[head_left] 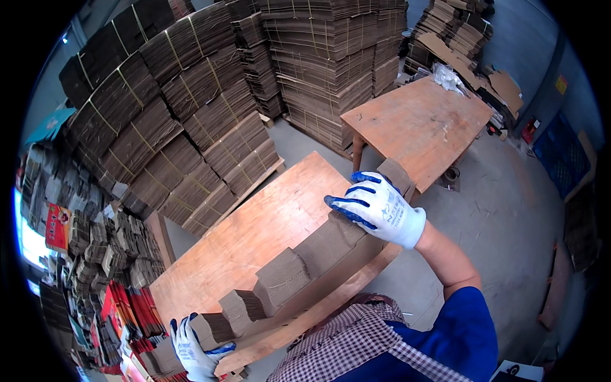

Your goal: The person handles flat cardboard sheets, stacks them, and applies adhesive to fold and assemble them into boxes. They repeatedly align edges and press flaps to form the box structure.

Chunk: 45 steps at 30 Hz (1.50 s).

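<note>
Left hand (194,351): in a white glove with blue fingertips, bent round the left end of the cardboard, with thumb on one side and fingers on the other; apparently holding that end, though hard to tell how firmly.
Right hand (379,209): gloved alike, laid over the cardboard toward the opposite end, with fingers spread fairly wide across the top; cannot tell, with the underside hidden, whether gripping or only pressing.
Cardboard (283,278): brown, in a long row of stepped blocks; running from left hand to right hand and a little past the right, along the bench edge nearest the body.
Bench (254,219): pale wood, under the row and stretching ahead of both hands.
Table (417,124): ahead of the right hand, apart from the bench.
Stacks (305,60): tied and brown, well ahead of both hands.
Red packs (118,305): to the left of the left hand, near more folded cardboard.
Step in hand: probably steadying or lining up the row from both ends; seemingly resting on the bench, with no strap visible round it.
Next move: likely calling for even pressure from both hands, and a surer hold at the right before any shift, to avoid spilling loose blocks.
</note>
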Motion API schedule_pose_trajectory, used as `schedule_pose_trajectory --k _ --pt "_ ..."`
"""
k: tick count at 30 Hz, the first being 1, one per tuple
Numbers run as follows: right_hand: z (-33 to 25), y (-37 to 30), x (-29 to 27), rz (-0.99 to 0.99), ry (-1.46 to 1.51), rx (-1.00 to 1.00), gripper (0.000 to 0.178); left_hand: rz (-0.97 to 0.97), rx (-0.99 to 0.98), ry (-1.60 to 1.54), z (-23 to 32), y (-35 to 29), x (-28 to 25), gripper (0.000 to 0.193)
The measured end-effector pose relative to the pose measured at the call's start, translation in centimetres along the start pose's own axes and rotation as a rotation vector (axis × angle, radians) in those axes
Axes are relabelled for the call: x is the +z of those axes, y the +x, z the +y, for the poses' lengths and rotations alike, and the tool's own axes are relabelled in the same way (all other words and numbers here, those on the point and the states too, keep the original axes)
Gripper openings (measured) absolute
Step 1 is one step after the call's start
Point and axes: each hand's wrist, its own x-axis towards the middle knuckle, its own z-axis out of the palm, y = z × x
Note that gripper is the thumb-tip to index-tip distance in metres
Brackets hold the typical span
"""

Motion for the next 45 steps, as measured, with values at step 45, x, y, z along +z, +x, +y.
schedule_pose_trajectory --k 45 --pt "14.5 -19.7 16.9 0.558 1.435 0.999 0.078 -0.087 0.085 -0.067 1.4 1.0 -2.7 0.102"
